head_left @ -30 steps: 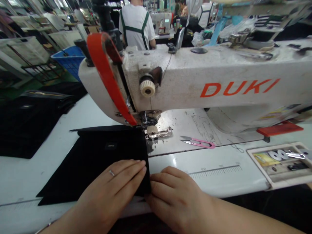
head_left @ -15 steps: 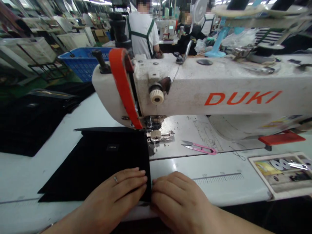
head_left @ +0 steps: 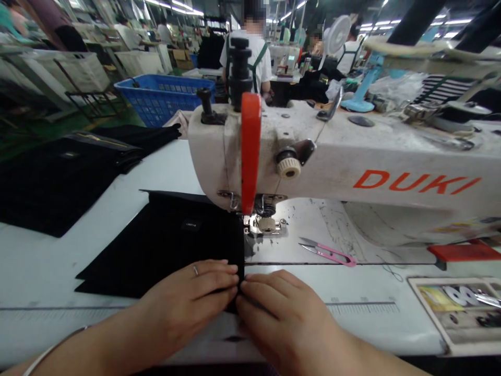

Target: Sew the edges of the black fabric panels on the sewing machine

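Note:
A black fabric piece [head_left: 164, 245] with a small dark label lies on the white table, its right edge running under the presser foot [head_left: 263, 224] of a white sewing machine [head_left: 352, 162]. My left hand [head_left: 191, 297], ring on one finger, lies flat on the near right corner of the fabric with fingers stretched out. Beside it my right hand [head_left: 282, 313] rests on the table, its fingertips pressed against the fabric's right edge and touching the left fingertips. An orange strap [head_left: 250, 151] hangs down the machine's head.
Pink thread snips [head_left: 329, 251] lie on the machine bed to the right. A tray of small parts [head_left: 457, 308] sits at the right edge. Stacked black fabric [head_left: 58, 172] lies at the left, a blue basket [head_left: 164, 96] behind it. Other workers sit in the background.
The view has swung so the machine head sits more to the right. The fabric has drawn nearer, and both hands have come closer together at its near right corner.

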`<control>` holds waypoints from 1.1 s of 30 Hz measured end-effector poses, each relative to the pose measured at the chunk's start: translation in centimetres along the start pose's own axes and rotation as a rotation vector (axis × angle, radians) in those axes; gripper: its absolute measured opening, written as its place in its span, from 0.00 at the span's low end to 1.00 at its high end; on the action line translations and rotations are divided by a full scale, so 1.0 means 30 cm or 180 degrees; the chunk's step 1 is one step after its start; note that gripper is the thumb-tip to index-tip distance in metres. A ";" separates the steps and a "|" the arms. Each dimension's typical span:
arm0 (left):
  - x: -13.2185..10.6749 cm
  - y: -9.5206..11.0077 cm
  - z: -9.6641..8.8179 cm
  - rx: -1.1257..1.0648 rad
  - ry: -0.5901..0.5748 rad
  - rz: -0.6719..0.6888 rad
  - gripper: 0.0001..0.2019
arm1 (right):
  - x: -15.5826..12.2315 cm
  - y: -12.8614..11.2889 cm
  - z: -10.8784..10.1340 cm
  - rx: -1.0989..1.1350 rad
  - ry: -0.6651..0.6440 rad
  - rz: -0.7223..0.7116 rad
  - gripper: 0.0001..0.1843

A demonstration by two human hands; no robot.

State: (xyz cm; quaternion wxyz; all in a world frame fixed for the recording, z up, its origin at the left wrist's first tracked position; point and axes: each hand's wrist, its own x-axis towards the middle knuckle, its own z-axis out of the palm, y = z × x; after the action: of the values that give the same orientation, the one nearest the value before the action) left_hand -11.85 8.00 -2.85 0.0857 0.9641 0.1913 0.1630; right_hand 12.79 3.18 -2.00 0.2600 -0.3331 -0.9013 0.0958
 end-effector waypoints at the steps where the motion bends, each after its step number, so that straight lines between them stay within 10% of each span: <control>1: 0.001 -0.011 0.000 0.0022 -0.0055 0.0076 0.19 | 0.000 0.003 0.000 0.0029 -0.0017 0.0042 0.09; 33: 0.043 -0.054 -0.015 -0.0212 0.0157 0.0366 0.14 | 0.001 0.011 -0.008 0.0301 0.0078 0.0238 0.09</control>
State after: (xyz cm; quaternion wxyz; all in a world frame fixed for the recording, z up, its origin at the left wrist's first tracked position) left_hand -11.42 10.03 -2.41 0.1035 0.9658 0.1321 0.1977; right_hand 13.07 3.46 -1.89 0.2826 -0.3551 -0.8794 0.1438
